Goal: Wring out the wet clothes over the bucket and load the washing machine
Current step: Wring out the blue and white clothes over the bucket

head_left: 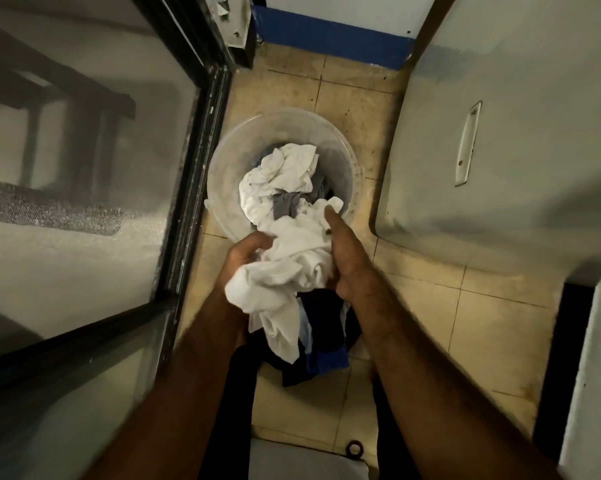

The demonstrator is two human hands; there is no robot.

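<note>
**Q:** State of the fingers?

**A:** Left hand point(245, 256): fingers point(259, 242) curled into the cloth point(292, 268). Right hand point(346, 261): clamped on the opposite side, thumb straight and pointing at the bucket point(228, 150). Its other fingers are mostly hidden under the fabric and appear to wrap it.

**Q:** Position of the cloth?

**A:** At the bucket's near rim, only partly over it. The far end touches the clothes point(281, 171) in the bucket. The tail hangs short of the bucket, above a dark pile point(323, 327) on the floor point(430, 323).

**Q:** Governing relation for the wring?

**A:** The long axis runs from the bucket toward the person. The hands flank it, both equally near. Probable requirement: space the hands along that axis and carry the bunch further over the bucket, or the runoff will likely land on the pile.
</note>
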